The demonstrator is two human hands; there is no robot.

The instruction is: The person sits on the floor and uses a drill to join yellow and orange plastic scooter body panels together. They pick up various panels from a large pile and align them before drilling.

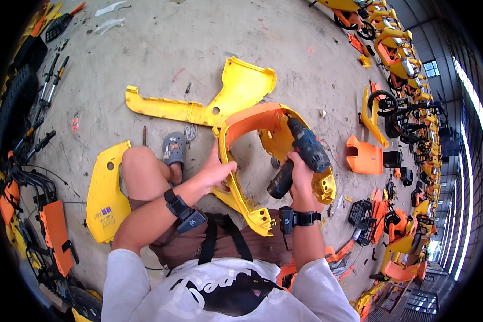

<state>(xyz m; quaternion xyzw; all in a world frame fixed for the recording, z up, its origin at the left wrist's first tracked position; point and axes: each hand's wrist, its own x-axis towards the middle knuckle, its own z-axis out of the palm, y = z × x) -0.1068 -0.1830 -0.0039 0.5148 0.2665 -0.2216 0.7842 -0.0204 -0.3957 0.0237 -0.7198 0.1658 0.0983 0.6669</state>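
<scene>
Closest in, brown shorts (166,247) and black devices strapped at both wrists, and here's the action just beyond: the left hand (218,167) is clamped on the near-left side of a curved yellow scooter body panel (250,121) with an orange inner face, thumb hooked over its edge. That panel sits upright-ish, right in front of the body, between the two arms. Over on the other side, the right hand (301,170) is wrapped firmly round the handle of a cordless drill (310,147), nose aimed at the panel's far-right rim; whether the tip touches, I can't tell. Beside the left knee lies a flat yellow panel (108,193) with a round hole; a grey clog (174,148) shows past it. Farther on, a long-armed yellow fairing (247,80) lies on the concrete floor (161,43), an orange shell (364,156) rests to the right, and yellow scooters (394,53) line up along the far right.
</scene>
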